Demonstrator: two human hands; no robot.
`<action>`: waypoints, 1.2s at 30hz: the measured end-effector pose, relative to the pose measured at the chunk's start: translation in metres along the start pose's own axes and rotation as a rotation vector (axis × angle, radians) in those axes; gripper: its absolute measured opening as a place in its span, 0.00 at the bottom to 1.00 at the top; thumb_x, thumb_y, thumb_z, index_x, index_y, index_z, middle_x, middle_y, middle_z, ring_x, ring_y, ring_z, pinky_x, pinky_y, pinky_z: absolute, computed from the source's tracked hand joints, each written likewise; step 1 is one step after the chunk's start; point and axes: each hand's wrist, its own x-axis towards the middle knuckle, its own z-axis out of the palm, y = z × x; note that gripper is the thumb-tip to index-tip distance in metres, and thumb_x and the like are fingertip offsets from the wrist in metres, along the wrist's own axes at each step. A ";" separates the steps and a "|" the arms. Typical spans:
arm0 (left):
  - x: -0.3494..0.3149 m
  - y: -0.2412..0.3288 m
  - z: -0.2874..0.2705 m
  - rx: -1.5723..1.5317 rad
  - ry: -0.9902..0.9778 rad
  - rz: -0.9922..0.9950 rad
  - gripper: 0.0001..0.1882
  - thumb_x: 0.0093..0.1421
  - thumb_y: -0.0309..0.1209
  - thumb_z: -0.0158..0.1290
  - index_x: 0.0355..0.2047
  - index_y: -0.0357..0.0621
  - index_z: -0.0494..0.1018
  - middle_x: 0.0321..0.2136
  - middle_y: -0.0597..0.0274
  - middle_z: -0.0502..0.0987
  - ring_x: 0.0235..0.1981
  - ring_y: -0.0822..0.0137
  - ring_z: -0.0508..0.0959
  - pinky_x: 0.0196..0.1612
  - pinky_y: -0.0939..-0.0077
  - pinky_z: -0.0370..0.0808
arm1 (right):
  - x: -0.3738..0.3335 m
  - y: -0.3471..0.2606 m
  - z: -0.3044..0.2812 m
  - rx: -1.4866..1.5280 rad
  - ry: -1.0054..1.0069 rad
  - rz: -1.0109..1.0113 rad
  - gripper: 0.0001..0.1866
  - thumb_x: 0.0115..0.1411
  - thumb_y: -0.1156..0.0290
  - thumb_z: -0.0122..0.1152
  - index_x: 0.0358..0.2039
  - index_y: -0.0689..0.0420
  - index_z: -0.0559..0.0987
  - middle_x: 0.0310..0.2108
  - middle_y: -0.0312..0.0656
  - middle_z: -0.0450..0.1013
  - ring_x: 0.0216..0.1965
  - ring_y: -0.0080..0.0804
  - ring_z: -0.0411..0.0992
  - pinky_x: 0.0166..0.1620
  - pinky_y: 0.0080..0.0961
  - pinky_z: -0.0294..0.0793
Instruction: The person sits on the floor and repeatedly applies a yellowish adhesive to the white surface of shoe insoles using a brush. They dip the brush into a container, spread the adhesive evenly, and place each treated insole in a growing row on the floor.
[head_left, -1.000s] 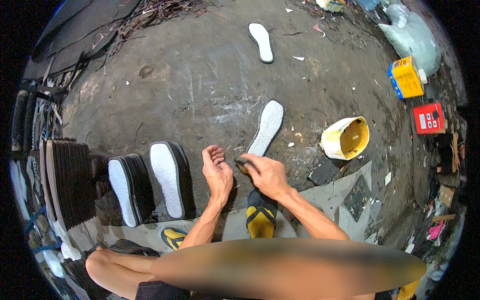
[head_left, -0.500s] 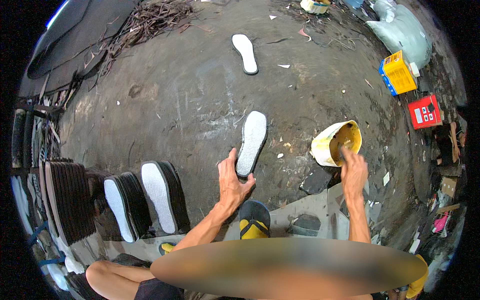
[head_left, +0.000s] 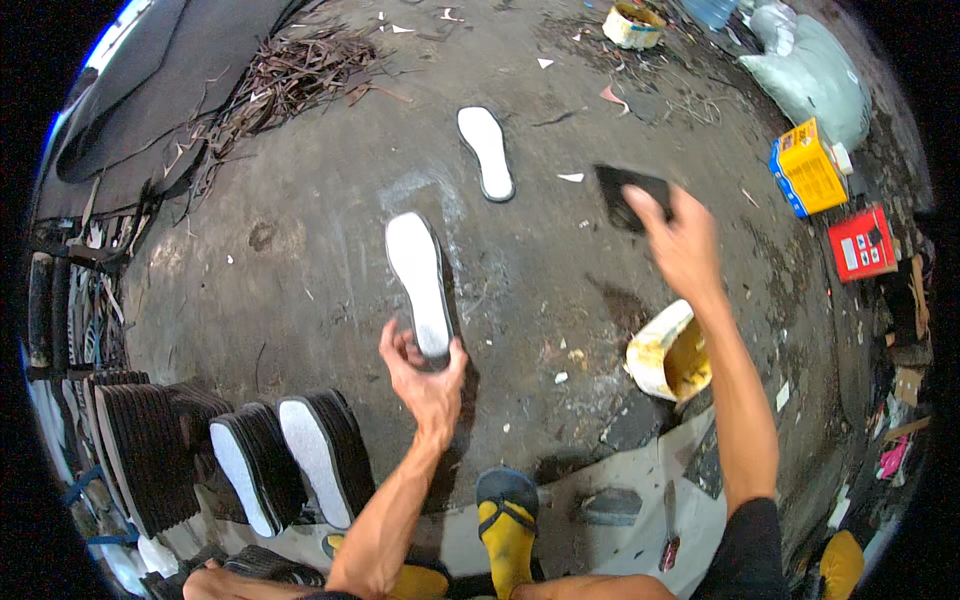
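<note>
The white-faced sole (head_left: 418,275) is located ahead of the left hand (head_left: 428,385), short of the second sole (head_left: 487,155), which lies flat on the floor (head_left: 545,290). The heel end is gripped by the left hand, with the thumb at one edge and the curled fingers at the other. The sole appears to be lifted, as is suggested by the dark shadow alongside it; whether any part touches the floor cannot be told. A dark flat piece (head_left: 630,200) is pinched between the thumb and fingers of the right hand (head_left: 685,240), beyond the tipped container (head_left: 650,352) with yellowish residue inside. The step in hand is judged to be the handling of the sole by the left hand while the dark piece is held clear by the right. For good results, the sole should be gripped by its edges only, so that the white face is not marked. The heel should be supported evenly, as the free toe end may sag or twist. Clearance from the second sole should be maintained, and contact between the dark piece and either white face should be avoided.
</note>
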 end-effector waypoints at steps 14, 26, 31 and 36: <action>-0.125 0.004 -0.112 0.082 0.004 -0.153 0.59 0.45 0.28 0.79 0.74 0.33 0.56 0.58 0.48 0.69 0.53 0.59 0.72 0.57 0.62 0.71 | 0.302 0.020 0.253 -0.353 -0.237 -0.528 0.21 0.76 0.56 0.64 0.65 0.47 0.83 0.57 0.52 0.84 0.62 0.57 0.80 0.64 0.52 0.79; -0.088 0.015 -0.082 -0.102 0.028 -0.260 0.56 0.51 0.24 0.75 0.76 0.35 0.54 0.62 0.49 0.69 0.64 0.54 0.72 0.66 0.59 0.69 | 0.168 0.065 0.193 -0.260 -0.266 -0.693 0.15 0.73 0.61 0.66 0.56 0.51 0.84 0.42 0.53 0.86 0.46 0.58 0.84 0.48 0.54 0.83; -0.047 0.025 -0.052 -0.202 0.053 -0.174 0.52 0.55 0.21 0.73 0.76 0.37 0.56 0.59 0.51 0.72 0.58 0.61 0.73 0.59 0.65 0.71 | 0.120 0.067 0.170 -0.373 -0.376 -0.628 0.15 0.73 0.59 0.67 0.56 0.49 0.83 0.42 0.50 0.86 0.46 0.57 0.84 0.49 0.54 0.84; 0.007 0.029 -0.033 -0.179 0.072 -0.123 0.48 0.58 0.24 0.75 0.74 0.38 0.60 0.56 0.52 0.74 0.53 0.65 0.75 0.54 0.69 0.73 | 0.123 0.049 0.118 -0.105 -0.262 -0.442 0.20 0.73 0.55 0.67 0.56 0.56 0.85 0.47 0.58 0.86 0.50 0.60 0.84 0.52 0.51 0.83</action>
